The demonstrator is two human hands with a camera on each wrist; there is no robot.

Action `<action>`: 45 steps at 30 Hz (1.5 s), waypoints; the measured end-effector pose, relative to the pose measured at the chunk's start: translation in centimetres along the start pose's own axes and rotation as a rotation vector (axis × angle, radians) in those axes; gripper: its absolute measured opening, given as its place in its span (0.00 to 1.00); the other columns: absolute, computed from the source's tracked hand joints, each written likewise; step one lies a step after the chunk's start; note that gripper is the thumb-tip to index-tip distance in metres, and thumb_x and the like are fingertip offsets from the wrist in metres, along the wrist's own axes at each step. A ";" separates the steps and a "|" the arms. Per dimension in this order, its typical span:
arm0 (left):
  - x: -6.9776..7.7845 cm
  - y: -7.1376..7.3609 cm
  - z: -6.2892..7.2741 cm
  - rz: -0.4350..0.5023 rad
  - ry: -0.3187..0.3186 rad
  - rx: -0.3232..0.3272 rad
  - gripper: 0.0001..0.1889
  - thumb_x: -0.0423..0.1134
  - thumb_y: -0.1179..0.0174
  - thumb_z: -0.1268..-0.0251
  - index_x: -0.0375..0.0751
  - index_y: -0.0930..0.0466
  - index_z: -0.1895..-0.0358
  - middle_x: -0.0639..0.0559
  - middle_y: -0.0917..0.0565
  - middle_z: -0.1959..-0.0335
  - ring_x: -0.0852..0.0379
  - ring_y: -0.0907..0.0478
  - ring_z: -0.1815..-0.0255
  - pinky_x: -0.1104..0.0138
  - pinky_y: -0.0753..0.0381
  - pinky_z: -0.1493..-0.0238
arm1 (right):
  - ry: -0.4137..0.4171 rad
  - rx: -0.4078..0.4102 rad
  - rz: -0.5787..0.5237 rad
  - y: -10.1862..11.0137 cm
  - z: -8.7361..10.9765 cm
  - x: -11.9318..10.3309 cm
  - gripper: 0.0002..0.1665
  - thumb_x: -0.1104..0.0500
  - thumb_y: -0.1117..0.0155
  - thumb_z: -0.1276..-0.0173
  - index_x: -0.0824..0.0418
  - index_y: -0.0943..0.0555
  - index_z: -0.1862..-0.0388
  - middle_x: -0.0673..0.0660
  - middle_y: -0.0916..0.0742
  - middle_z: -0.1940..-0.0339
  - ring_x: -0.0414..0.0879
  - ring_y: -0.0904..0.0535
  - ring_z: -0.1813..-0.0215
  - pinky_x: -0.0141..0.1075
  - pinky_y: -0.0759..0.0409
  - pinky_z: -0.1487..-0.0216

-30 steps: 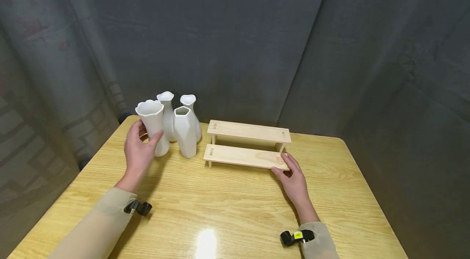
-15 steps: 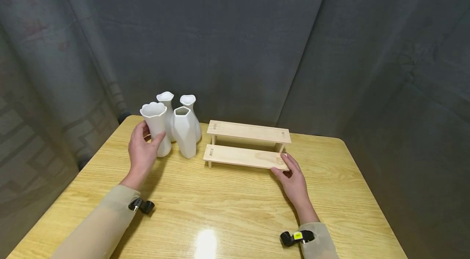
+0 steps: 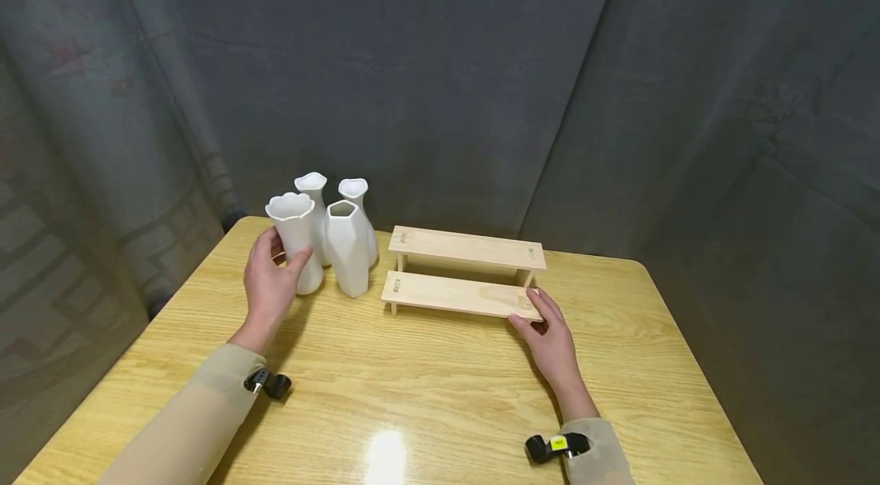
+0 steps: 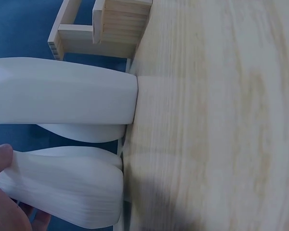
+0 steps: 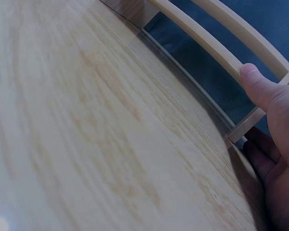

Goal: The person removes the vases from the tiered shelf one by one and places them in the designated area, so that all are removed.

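Note:
My left hand (image 3: 268, 285) holds a white scalloped-rim vase (image 3: 296, 231) by its side, thumb in front and fingers behind. The vase stands upright at the table's left, its base right at the wood in the left wrist view, where its ribbed body (image 4: 72, 185) shows. Just to its right is a white faceted vase (image 3: 347, 250). Two white narrow-necked vases, one left (image 3: 312, 182) and one right (image 3: 354, 189), stand behind, partly hidden. My right hand (image 3: 550, 340) grips the right end of the lower board of a two-step wooden stand (image 3: 457, 294), thumb at its front edge.
Under everything lies a light wood-grain table (image 3: 426, 386) with rounded far corners. A dark grey curtain (image 3: 412, 72) hangs close behind its back edge and along both sides. The stand's upper board (image 3: 467, 244) rises behind the lower one.
My left hand has shifted the scalloped vase a little to the right and down in view, closer to the faceted vase. The right hand and the stand have stayed put.

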State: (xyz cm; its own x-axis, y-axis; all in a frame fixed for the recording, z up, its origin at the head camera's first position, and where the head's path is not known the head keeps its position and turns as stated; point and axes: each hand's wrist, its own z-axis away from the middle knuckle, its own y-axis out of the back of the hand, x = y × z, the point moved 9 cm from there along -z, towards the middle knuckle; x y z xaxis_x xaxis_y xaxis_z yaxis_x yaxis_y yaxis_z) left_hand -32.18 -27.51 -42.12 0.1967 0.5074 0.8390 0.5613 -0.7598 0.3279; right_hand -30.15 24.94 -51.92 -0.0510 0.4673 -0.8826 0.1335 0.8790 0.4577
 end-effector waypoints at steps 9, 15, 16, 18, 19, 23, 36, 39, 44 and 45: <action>-0.8 -0.6 -0.2 -0.002 0.015 -0.025 0.32 0.32 0.26 0.26 0.31 0.27 0.24 0.32 0.20 0.33 0.35 0.19 0.35 0.42 0.20 0.32 | 0.008 0.008 -0.010 0.0 0.0 0.1 0.45 0.49 0.25 0.21 0.54 0.32 0.11 0.60 0.38 0.09 0.56 0.31 0.17 0.12 0.33 0.42; -0.9 -0.7 -0.4 -0.019 0.003 -0.026 0.32 0.32 0.26 0.26 0.31 0.28 0.23 0.31 0.20 0.33 0.34 0.19 0.35 0.41 0.20 0.32 | 0.004 0.005 -0.006 0.0 0.0 0.2 0.46 0.48 0.25 0.21 0.53 0.33 0.11 0.59 0.38 0.09 0.56 0.32 0.16 0.27 0.26 0.31; -0.9 -0.7 -0.4 -0.020 0.001 -0.027 0.32 0.32 0.26 0.26 0.31 0.28 0.23 0.31 0.20 0.33 0.33 0.19 0.35 0.42 0.20 0.32 | 0.004 0.004 -0.006 0.0 0.0 0.2 0.46 0.48 0.25 0.21 0.53 0.33 0.11 0.59 0.39 0.09 0.56 0.32 0.16 0.32 0.25 0.29; -1.0 -0.8 -0.5 -0.022 0.002 -0.029 0.32 0.32 0.26 0.26 0.31 0.28 0.23 0.30 0.20 0.33 0.33 0.19 0.35 0.41 0.20 0.31 | 0.003 0.002 -0.008 -0.1 0.0 0.1 0.46 0.48 0.25 0.21 0.53 0.33 0.11 0.60 0.39 0.09 0.57 0.32 0.16 0.42 0.25 0.25; -1.0 -0.8 -0.5 -0.024 0.003 -0.032 0.32 0.32 0.27 0.26 0.31 0.28 0.23 0.30 0.20 0.33 0.33 0.19 0.34 0.41 0.20 0.31 | 0.003 0.002 -0.009 -0.1 0.0 0.1 0.46 0.48 0.25 0.21 0.54 0.33 0.11 0.60 0.39 0.09 0.57 0.32 0.16 0.46 0.25 0.25; -1.1 -0.8 -0.5 -0.027 0.015 -0.048 0.33 0.33 0.27 0.25 0.30 0.29 0.23 0.30 0.21 0.32 0.32 0.20 0.33 0.40 0.21 0.30 | -0.004 0.001 -0.009 -0.1 0.0 0.1 0.46 0.49 0.26 0.20 0.54 0.33 0.11 0.60 0.39 0.09 0.57 0.33 0.15 0.52 0.26 0.23; -1.5 -0.8 -0.7 -0.006 0.009 -0.069 0.33 0.32 0.29 0.23 0.31 0.31 0.21 0.30 0.22 0.32 0.33 0.21 0.32 0.41 0.21 0.29 | -0.005 -0.002 -0.015 0.0 0.0 0.1 0.46 0.50 0.26 0.20 0.55 0.34 0.10 0.60 0.40 0.09 0.58 0.34 0.15 0.52 0.28 0.22; -1.5 -0.8 -0.7 0.000 0.006 -0.078 0.33 0.32 0.29 0.23 0.31 0.31 0.21 0.30 0.22 0.32 0.33 0.21 0.32 0.41 0.21 0.29 | -0.001 -0.003 -0.015 0.0 0.0 0.1 0.46 0.49 0.26 0.20 0.55 0.34 0.10 0.61 0.40 0.08 0.58 0.34 0.15 0.52 0.28 0.21; -1.5 -0.8 -0.6 0.005 0.008 -0.089 0.33 0.33 0.29 0.22 0.30 0.32 0.21 0.29 0.22 0.31 0.32 0.21 0.32 0.41 0.21 0.29 | 0.001 -0.003 -0.018 0.0 0.1 -0.1 0.45 0.50 0.26 0.20 0.55 0.34 0.11 0.61 0.40 0.09 0.59 0.34 0.15 0.52 0.27 0.22; -1.5 -0.8 -0.5 0.009 0.007 -0.090 0.33 0.33 0.29 0.22 0.30 0.32 0.21 0.29 0.22 0.31 0.32 0.21 0.32 0.41 0.21 0.29 | -0.001 -0.004 -0.018 0.0 0.2 -0.1 0.45 0.50 0.26 0.20 0.55 0.34 0.11 0.61 0.40 0.09 0.59 0.34 0.15 0.52 0.28 0.22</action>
State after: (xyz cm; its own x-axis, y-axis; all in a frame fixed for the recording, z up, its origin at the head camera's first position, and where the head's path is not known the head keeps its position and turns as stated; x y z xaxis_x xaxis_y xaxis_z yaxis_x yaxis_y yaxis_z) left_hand -33.37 -27.88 -43.43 0.1956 0.4972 0.8453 0.4852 -0.7981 0.3572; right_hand -29.95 24.85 -51.84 -0.0521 0.4513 -0.8909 0.1287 0.8877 0.4421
